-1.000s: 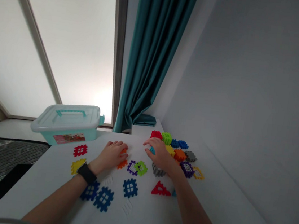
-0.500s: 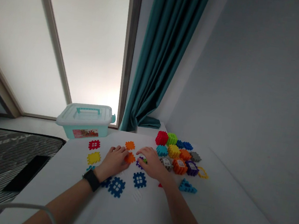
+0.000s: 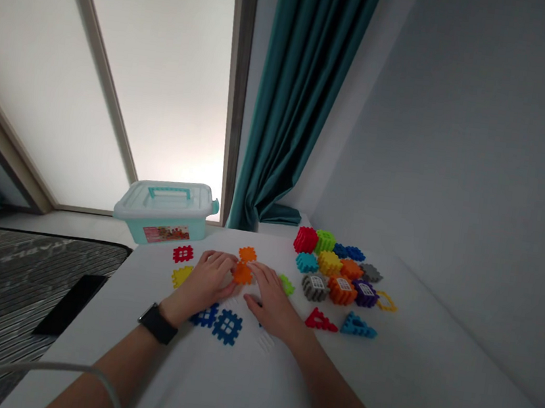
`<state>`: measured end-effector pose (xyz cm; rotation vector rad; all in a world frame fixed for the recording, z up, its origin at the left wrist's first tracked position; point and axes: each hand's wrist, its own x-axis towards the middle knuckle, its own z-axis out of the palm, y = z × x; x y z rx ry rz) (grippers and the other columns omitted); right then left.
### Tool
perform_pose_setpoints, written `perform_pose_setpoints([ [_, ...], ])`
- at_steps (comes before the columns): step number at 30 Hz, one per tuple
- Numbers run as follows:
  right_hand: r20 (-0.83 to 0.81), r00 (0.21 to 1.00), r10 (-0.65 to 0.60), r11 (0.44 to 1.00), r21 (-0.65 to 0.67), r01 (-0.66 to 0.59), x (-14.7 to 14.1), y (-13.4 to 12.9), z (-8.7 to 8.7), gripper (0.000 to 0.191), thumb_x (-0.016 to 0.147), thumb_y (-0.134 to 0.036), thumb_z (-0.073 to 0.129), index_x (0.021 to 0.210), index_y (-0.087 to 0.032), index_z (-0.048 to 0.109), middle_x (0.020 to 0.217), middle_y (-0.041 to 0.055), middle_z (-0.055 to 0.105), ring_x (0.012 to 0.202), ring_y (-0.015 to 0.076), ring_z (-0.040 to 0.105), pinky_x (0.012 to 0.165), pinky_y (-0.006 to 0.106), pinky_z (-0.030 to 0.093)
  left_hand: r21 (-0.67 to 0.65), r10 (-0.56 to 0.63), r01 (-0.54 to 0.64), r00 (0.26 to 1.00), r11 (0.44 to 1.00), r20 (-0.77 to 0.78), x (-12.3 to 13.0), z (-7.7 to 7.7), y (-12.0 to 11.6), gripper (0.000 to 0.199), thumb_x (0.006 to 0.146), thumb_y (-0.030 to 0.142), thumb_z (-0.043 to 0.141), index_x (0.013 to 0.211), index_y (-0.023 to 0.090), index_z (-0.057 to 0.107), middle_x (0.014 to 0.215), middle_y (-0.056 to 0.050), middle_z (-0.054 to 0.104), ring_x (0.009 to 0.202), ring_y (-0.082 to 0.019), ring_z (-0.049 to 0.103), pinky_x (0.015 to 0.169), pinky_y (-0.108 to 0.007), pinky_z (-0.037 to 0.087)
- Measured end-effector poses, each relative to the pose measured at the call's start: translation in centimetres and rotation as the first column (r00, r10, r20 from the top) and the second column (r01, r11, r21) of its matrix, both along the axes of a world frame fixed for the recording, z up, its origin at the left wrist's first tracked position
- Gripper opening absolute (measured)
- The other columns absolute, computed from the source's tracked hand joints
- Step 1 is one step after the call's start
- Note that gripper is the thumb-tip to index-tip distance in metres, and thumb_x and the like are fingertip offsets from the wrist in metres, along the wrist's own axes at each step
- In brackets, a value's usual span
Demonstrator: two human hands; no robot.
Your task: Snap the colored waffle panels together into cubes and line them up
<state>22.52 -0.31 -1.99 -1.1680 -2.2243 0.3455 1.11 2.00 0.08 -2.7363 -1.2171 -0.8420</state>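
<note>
My left hand, with a dark watch on the wrist, curls its fingers at the left edge of an orange toothed building tile. From the other side, my right hand reaches in with its index fingertip at the tile's right edge and its thumb apart. Just behind lies another orange tile. Two blue window tiles rest below my left hand. A yellow tile is partly covered by that hand, and a lime green tile shows beyond the right one.
Stacked toothed tiles in several colours, among them a red stack, fill the table's right side. Red and blue triangles lie in front. A lidded teal box stands back left. A pale cable crosses the lower left.
My right hand has moved left to the orange tile, covering the blue window tile near it and uncovering the red triangle. My left hand stays at the orange tile. The view has shifted slightly.
</note>
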Motion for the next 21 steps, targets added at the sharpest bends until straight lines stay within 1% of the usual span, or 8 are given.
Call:
perform_pose_setpoints([
  [3,-0.046,0.999,-0.001,1.000,0.021,0.002,0.2,0.0,-0.3,0.066,0.086,-0.014,0.054,0.148,-0.024,0.033,0.146,0.0115,0.046,0.138,0.0268,0.039,0.116,0.052,0.034,0.128,-0.054,0.052,0.998,0.990,0.012,0.0,-0.2,-0.2,0.012,0.085,0.017,0.061,0.095,0.020,0.054,0.123,-0.013,0.066,0.119,-0.029,0.059,0.105,-0.052,0.039],
  [6,-0.089,0.996,-0.029,0.998,0.050,0.033,0.4,0.3,-0.7,0.068,0.085,-0.017,0.058,0.148,-0.026,0.033,0.147,0.0127,0.043,0.139,0.0287,0.038,0.115,0.054,0.036,0.204,-0.104,0.096,0.994,0.974,0.032,0.2,-0.4,-0.4,0.006,0.089,0.018,0.058,0.092,0.021,0.053,0.125,-0.013,0.065,0.129,-0.027,0.054,0.110,-0.053,0.036],
  [8,-0.101,0.993,-0.058,0.995,0.073,0.065,0.6,0.5,-0.9,0.066,0.085,-0.019,0.061,0.146,-0.026,0.036,0.148,0.0131,0.041,0.139,0.0302,0.038,0.114,0.055,0.038,0.221,-0.128,0.115,0.991,0.968,0.046,0.4,-0.6,-0.4,0.006,0.090,0.018,0.058,0.092,0.021,0.053,0.126,-0.013,0.065,0.132,-0.025,0.052,0.114,-0.054,0.033],
  [10,-0.104,0.991,-0.082,0.991,0.101,0.093,0.8,0.7,-1.1,0.059,0.086,-0.020,0.062,0.141,-0.027,0.042,0.147,0.0127,0.040,0.138,0.0307,0.039,0.113,0.055,0.039,0.229,-0.144,0.131,0.989,0.965,0.045,0.5,-0.7,-0.6,0.005,0.091,0.017,0.057,0.092,0.021,0.053,0.127,-0.013,0.065,0.133,-0.024,0.052,0.117,-0.054,0.031],
  [14,-0.103,0.990,-0.093,0.981,0.159,0.109,1.1,1.1,-1.1,0.047,0.088,-0.022,0.062,0.133,-0.028,0.051,0.146,0.0121,0.042,0.136,0.0306,0.041,0.109,0.054,0.044,0.238,-0.149,0.138,0.989,0.961,0.025,0.6,-0.7,-0.8,0.004,0.093,0.017,0.055,0.093,0.021,0.055,0.128,-0.012,0.065,0.132,-0.023,0.053,0.119,-0.054,0.030],
  [16,-0.107,0.990,-0.097,0.977,0.177,0.115,1.3,1.2,-1.1,0.044,0.088,-0.023,0.064,0.131,-0.027,0.053,0.145,0.0128,0.042,0.135,0.0306,0.042,0.108,0.053,0.045,0.230,-0.142,0.135,0.990,0.964,0.014,0.6,-0.6,-0.9,0.007,0.093,0.018,0.054,0.099,0.021,0.057,0.129,-0.011,0.065,0.133,-0.023,0.052,0.119,-0.054,0.029],
  [19,-0.112,0.988,-0.109,0.973,0.190,0.129,1.3,1.2,-1.2,0.043,0.087,-0.023,0.064,0.129,-0.026,0.053,0.145,0.0133,0.041,0.135,0.0304,0.042,0.109,0.053,0.044,0.210,-0.111,0.105,0.994,0.972,0.017,0.6,-0.5,-0.9,0.024,0.092,0.022,0.056,0.116,0.021,0.057,0.133,-0.012,0.062,0.134,-0.025,0.050,0.119,-0.053,0.031],
  [21,-0.113,0.988,-0.108,0.973,0.189,0.128,1.3,1.1,-1.2,0.044,0.087,-0.021,0.064,0.129,-0.026,0.052,0.145,0.0128,0.040,0.136,0.0300,0.041,0.110,0.054,0.043,0.189,-0.071,0.065,0.997,0.980,0.028,0.5,-0.5,-0.7,0.034,0.091,0.026,0.059,0.124,0.021,0.056,0.135,-0.013,0.060,0.134,-0.027,0.049,0.118,-0.053,0.032],
])
